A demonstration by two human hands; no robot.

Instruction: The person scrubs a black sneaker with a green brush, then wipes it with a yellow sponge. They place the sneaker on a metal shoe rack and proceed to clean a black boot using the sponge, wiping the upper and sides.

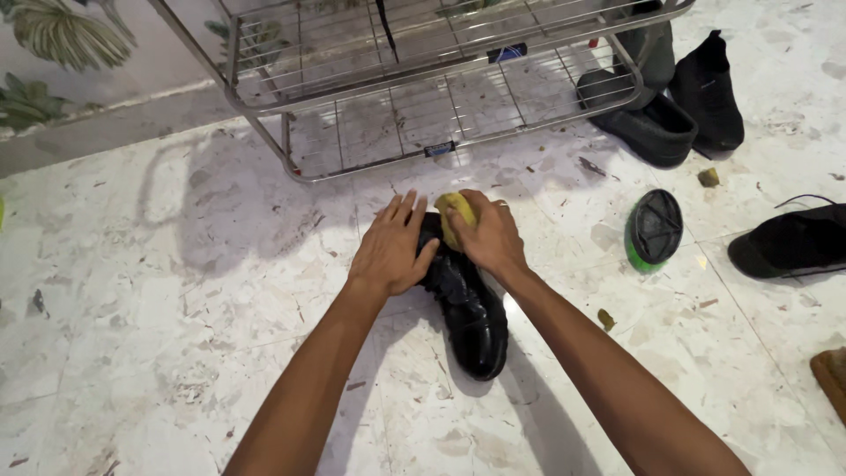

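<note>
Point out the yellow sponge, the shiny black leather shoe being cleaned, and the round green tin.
Yellow sponge [454,211]: head view, exposed top.
Shiny black leather shoe [476,322]: head view, toe.
Round green tin [655,227]: head view, dark lid.

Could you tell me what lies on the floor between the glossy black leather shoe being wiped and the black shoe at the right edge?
In the head view, a round green tin with a black lid lies between the glossy black leather shoe and the black shoe at the right edge.

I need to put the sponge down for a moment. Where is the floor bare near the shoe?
Bare floor lies left of the left hand, below the wire rack. Right of the black shoe it is crowded: round tin, more shoes.
</note>
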